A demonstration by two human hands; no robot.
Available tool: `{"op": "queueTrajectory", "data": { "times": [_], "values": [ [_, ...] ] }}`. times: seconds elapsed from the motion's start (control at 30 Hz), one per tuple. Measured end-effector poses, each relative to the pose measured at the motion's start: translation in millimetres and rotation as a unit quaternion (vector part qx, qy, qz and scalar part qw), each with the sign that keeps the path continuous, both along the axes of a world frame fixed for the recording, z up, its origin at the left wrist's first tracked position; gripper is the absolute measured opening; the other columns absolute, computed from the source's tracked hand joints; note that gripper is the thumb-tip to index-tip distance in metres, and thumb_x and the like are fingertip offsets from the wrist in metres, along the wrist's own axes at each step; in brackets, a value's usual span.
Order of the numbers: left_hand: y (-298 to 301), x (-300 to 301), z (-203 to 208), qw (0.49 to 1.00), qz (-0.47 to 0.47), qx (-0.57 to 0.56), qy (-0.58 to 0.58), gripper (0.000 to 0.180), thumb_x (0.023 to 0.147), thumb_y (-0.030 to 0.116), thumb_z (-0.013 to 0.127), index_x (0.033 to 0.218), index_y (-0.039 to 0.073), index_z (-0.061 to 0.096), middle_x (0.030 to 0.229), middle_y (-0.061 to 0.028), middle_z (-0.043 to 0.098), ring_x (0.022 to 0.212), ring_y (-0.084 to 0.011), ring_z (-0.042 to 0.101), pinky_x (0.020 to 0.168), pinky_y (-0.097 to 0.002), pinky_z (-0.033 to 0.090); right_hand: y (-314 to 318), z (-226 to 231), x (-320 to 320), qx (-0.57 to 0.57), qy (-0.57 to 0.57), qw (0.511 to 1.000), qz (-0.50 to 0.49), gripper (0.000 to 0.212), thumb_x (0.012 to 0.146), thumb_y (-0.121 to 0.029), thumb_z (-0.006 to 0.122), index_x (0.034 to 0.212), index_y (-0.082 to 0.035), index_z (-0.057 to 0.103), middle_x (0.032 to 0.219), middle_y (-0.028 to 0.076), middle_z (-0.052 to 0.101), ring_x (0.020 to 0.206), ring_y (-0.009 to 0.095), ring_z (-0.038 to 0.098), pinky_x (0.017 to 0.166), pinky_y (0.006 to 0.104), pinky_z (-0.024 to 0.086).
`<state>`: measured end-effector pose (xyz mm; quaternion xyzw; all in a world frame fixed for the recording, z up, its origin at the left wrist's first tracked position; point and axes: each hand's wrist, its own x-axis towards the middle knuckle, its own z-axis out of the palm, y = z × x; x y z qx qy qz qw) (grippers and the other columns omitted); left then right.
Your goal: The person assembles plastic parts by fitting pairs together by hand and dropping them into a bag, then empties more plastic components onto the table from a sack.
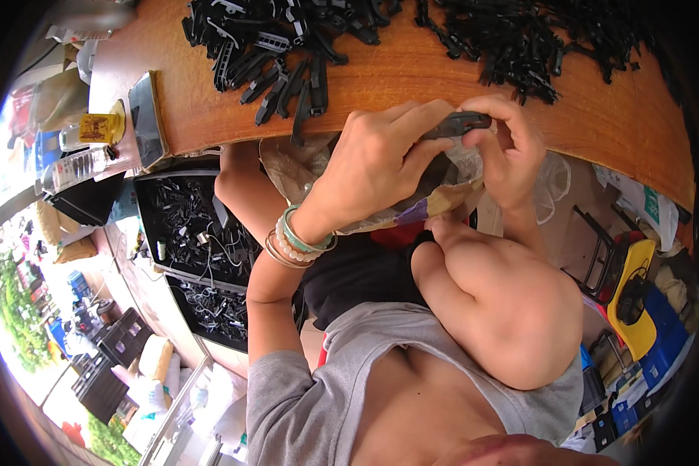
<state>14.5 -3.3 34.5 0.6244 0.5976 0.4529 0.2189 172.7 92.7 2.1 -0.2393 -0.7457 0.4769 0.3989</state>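
- Both hands met at the near edge of the wooden table [598, 116], working one small black plastic part [458, 124] between them.
- Left hand [373, 167] was closed on the part's left end, thumb and fingers pinching it; beaded bracelets [299, 241] sat on that wrist.
- Right hand [505, 151] was closed over the part's right end, fingertips curled on it.
- Progress, judged: one piece in hand, and two large heaps of black parts [287, 54] and [520, 46] lay on the table beyond, so much seemed left.
- Black trays [182, 221] below left held more dark pieces with wires; finished or not could not be told.
- A crumpled bag [435, 194] lay under the hands, contents hidden.
- Hard to make out: the part's shape, and whether two pieces were being joined; fingers covered the middle.
- Table's far side was cut off by the frame rim.
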Motion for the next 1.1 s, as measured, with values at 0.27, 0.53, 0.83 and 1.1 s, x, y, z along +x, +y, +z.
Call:
{"op": "queueTrajectory", "data": {
  "times": [0.27, 0.53, 0.83, 1.1],
  "values": [
    [-15.3, -0.3, -9.5, 0.996, 0.039, -0.039, -0.075, 0.028, 0.077, 0.010, 0.071, 0.102, 0.002, 0.064, 0.082, -0.0180, 0.064, 0.071, -0.0361, 0.062, 0.060, -0.0373, 0.050, 2.3, 6.2, -3.5, -0.079, -0.009, 0.992, 0.102, 0.022, 0.078, -0.004, 0.071, 0.099, 0.000, 0.066, 0.085, 0.007, 0.064, 0.066, 0.013, 0.055, 0.064, 0.0249, 0.045],
    [-39.1, -36.1, -7.7, 0.923, 0.322, -0.041, 0.205, 0.011, 0.080, 0.012, 0.071, 0.084, 0.004, 0.064, 0.073, -0.0088, 0.057, 0.063, -0.0272, 0.058, 0.055, -0.0368, 0.046, 24.8, 16.3, -21.1, -0.167, -0.146, 0.956, 0.190, 0.013, 0.079, -0.001, 0.068, 0.092, -0.001, 0.067, 0.078, 0.005, 0.065, 0.064, 0.014, 0.056, 0.060, 0.0284, 0.045],
    [-57.7, -46.7, -32.3, 0.903, 0.355, -0.113, 0.215, 0.010, 0.083, 0.011, 0.065, 0.080, 0.003, 0.060, 0.076, -0.0091, 0.057, 0.067, -0.0300, 0.059, 0.057, -0.0367, 0.044, 65.9, -13.6, -55.0, 0.392, -0.283, 0.867, -0.121, 0.012, 0.076, -0.020, 0.074, 0.079, -0.009, 0.068, 0.078, -0.001, 0.057, 0.081, 0.020, 0.052, 0.074, 0.0347, 0.040],
    [-60.6, -40.1, -31.1, 0.882, 0.427, -0.058, 0.190, 0.008, 0.084, 0.010, 0.066, 0.081, 0.004, 0.063, 0.073, -0.0021, 0.059, 0.056, -0.0123, 0.056, 0.054, -0.0238, 0.044, 44.3, -4.6, -43.9, 0.357, -0.218, 0.901, -0.112, 0.014, 0.080, -0.015, 0.072, 0.091, -0.007, 0.069, 0.078, 0.001, 0.059, 0.073, 0.018, 0.054, 0.067, 0.0315, 0.043]
  ]
}}
